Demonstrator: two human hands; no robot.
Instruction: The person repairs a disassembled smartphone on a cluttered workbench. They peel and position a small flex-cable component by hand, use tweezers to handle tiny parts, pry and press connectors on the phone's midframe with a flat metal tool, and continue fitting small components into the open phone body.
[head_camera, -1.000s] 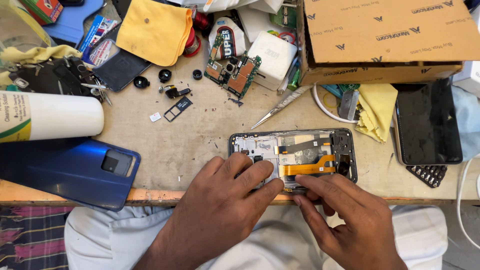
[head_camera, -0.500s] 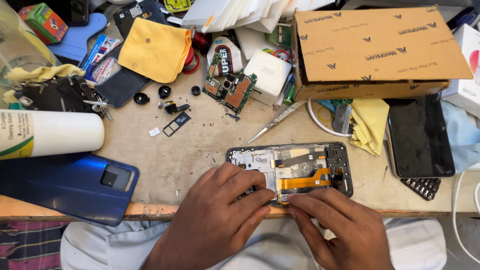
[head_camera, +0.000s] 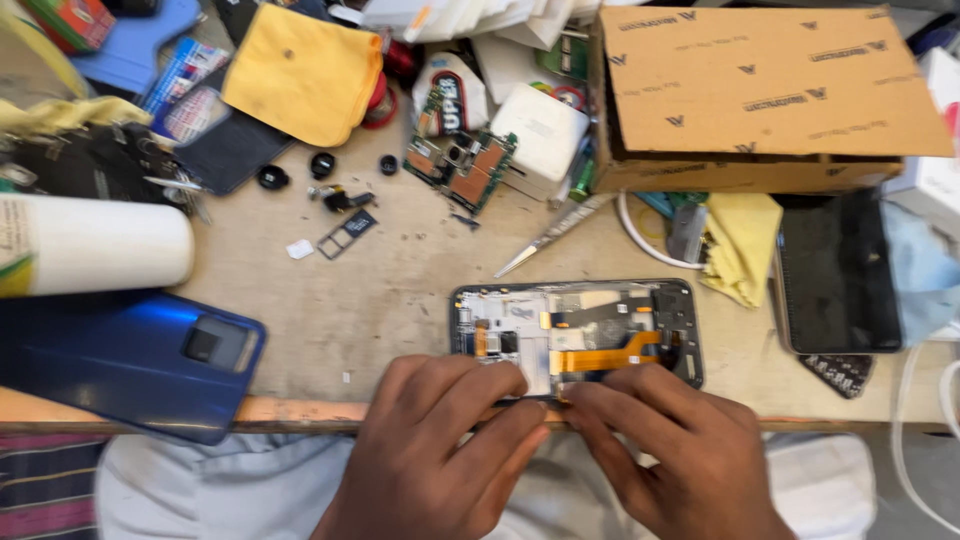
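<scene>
**Opened phone pressed at the worktop's near edge**

The opened smartphone (head_camera: 577, 335), lying low centre of the frame, is pinched along its near edge by the left hand (head_camera: 440, 440) and right hand (head_camera: 670, 450), fingers closed on it. Tweezers (head_camera: 555, 233) lie just above it; a blue back cover (head_camera: 130, 360) rests at lower left on the worktop (head_camera: 380, 300).

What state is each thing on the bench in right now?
Phone: back off, insides exposed, flat.
Back cover: detached, lying left.
Circuit board: removed, loose.
Tweezers: lying unused.
Box: closed.
Left hand: on phone's near edge.
Right hand: on phone's near edge.
</scene>
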